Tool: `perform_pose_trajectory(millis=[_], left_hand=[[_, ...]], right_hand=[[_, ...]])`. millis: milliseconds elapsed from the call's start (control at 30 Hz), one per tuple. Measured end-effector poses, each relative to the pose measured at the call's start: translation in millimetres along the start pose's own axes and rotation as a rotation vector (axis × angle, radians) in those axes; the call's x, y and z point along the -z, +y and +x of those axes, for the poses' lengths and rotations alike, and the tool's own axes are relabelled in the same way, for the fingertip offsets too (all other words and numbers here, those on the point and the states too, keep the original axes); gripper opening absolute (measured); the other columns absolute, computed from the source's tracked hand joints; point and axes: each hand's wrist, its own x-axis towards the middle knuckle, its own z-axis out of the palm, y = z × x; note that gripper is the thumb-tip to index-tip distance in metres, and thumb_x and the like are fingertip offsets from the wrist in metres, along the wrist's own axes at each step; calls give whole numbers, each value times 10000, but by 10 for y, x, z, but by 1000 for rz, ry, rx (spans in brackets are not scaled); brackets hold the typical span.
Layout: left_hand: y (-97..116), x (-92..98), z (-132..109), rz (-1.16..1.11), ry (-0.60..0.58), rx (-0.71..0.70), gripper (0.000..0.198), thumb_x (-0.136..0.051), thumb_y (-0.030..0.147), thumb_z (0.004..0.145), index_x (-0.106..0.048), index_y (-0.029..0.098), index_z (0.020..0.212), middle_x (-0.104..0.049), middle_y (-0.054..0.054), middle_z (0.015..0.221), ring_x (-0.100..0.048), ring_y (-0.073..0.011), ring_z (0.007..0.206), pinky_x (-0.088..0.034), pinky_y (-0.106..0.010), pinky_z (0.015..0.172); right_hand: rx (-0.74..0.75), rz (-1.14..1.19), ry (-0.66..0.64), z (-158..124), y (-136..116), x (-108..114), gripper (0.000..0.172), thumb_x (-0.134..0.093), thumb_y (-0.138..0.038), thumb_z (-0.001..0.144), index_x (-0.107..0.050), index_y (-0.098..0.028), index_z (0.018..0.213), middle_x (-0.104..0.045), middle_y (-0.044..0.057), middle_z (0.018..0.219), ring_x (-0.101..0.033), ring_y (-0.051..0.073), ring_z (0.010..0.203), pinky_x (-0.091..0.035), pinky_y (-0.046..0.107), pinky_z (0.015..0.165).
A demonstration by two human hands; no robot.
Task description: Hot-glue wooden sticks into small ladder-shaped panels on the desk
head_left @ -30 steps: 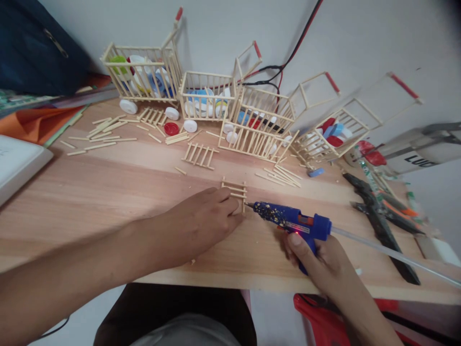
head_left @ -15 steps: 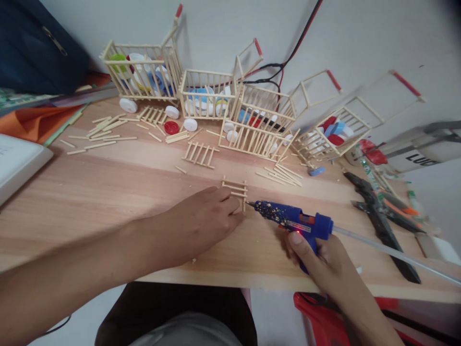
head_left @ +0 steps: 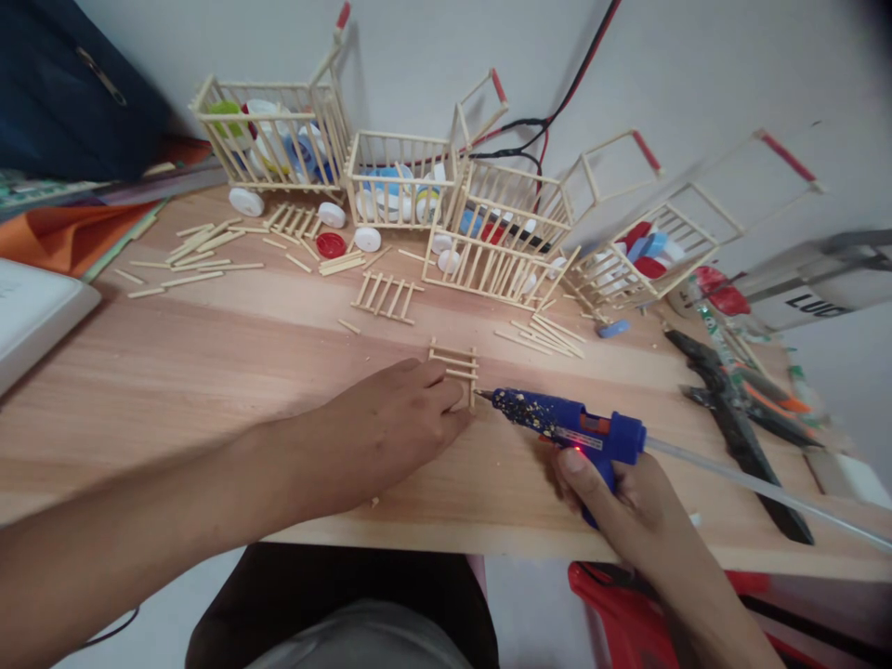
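Close to the table's front, a small ladder-like frame of wooden sticks (head_left: 461,373) lies flat, its near left part hidden under my left hand (head_left: 397,432). The fingers of that hand are bent together and press on the frame. My right hand (head_left: 613,492) is wrapped round the handle of a blue glue gun (head_left: 571,418), whose small light glows red. Its nozzle tip is at the right-hand stick of the frame, and a clear glue stick (head_left: 739,478) juts from its back. Farther off lies a second stick frame (head_left: 386,297).
Several stick carts (head_left: 279,139) with bottle caps inside line the wall. Loose sticks (head_left: 202,251) lie at the left, and more sticks (head_left: 547,334) right of the middle. Pliers (head_left: 780,409) and a black tool (head_left: 745,455) rest at the right; a white box (head_left: 42,316) at the left.
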Motion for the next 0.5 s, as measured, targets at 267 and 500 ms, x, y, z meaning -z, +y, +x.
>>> perform_pose_trajectory(millis=[267,500], left_hand=[[-5,6,-3,-1,-5,-4,351,-564,93,747,-543,165,1089,-594,-98,1084,-519,-239,1033,-366,-404,1019],[-10,13,4,-11,-6,3,353,-592,102,736,-548,163,1081,-587,-100,1103,-515,-242,1052,-364,-401,1023]], right_hand=[[-24,84,-70,3,110,15,462,-477,-565,865,-521,-197,589,-552,23,547,-518,144,510,-406,253,467],[-1,102,4,-53,108,12,480,-474,-623,840,-564,-201,631,-531,26,569,-511,163,552,-422,271,521]])
